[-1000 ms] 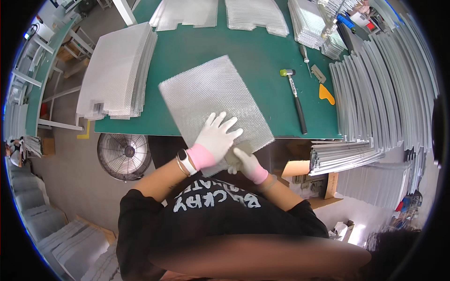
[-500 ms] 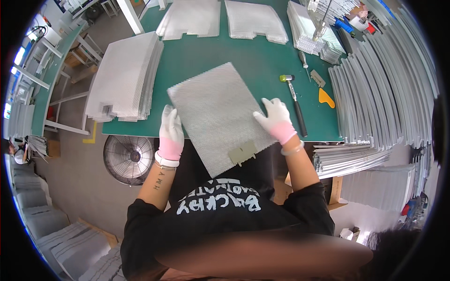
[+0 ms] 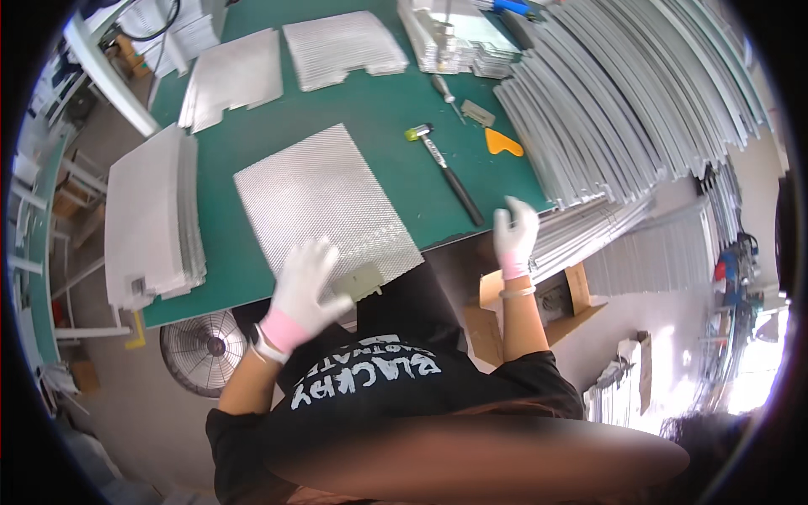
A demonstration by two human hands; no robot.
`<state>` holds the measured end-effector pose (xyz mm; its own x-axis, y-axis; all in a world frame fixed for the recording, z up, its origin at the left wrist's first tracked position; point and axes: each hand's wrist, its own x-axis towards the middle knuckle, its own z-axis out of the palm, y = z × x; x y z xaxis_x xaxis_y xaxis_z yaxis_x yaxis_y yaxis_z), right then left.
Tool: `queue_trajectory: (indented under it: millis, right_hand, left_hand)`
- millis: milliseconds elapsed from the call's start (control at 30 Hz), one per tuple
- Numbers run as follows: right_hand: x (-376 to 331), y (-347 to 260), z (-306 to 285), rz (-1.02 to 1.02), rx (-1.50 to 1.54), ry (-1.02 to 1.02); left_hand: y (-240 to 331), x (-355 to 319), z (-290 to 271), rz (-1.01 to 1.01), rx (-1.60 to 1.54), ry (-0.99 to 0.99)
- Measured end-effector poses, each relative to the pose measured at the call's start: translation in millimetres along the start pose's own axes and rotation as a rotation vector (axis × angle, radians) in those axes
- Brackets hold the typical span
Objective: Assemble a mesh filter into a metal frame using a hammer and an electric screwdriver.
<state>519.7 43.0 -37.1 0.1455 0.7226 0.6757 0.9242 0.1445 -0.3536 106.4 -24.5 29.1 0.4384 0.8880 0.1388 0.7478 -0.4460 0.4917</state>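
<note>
Now right white-gloved hand (image 3: 516, 237), grip empty, fingers parted, has swung toward front-right corner of green desk (image 3: 393, 168), leaving only left white-gloved hand (image 3: 305, 288), fingers spread, at silver rectangular mesh sheet (image 3: 320, 198); sheet overhangs desk's front edge, grey-green flat plate (image 3: 360, 282) on overhang.

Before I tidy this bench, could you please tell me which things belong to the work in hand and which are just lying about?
Seemingly in the work:
- mesh sheet, with the left hand at its near part
- small greyish plate at the sheet's near edge
- probably the left stack of similar sheets

Apparently lying about:
- hammer
- screwdriver
- flat orange piece
- fan
</note>
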Motion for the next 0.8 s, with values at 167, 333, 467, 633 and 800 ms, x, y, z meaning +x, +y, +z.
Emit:
queue_trajectory:
  millis: [167, 333, 467, 633, 800]
  right_hand:
    - [-113, 180, -44, 1.052, -0.519, 0.126]
    - [-180, 262, -35, 1.212, -0.017, -0.176]
    - [-184, 282, -51, 1.375, 0.006, -0.141]
    - [-158, 269, -43, 1.092, -0.151, -0.2]
    - [-115, 220, -54, 1.026, -0.187, -0.382]
  left_hand:
    - [-10, 10, 16, 0.136, 0.283, -0.105]
    - [-46, 16, 15, 0.088, 0.37, 0.129]
    - [-24, 20, 18, 0.109, 0.225, 0.215]
    - [8, 11, 20, 0.153, 0.066, 0.159]
    - [18, -2, 35, 0.22, -0.049, 0.16]
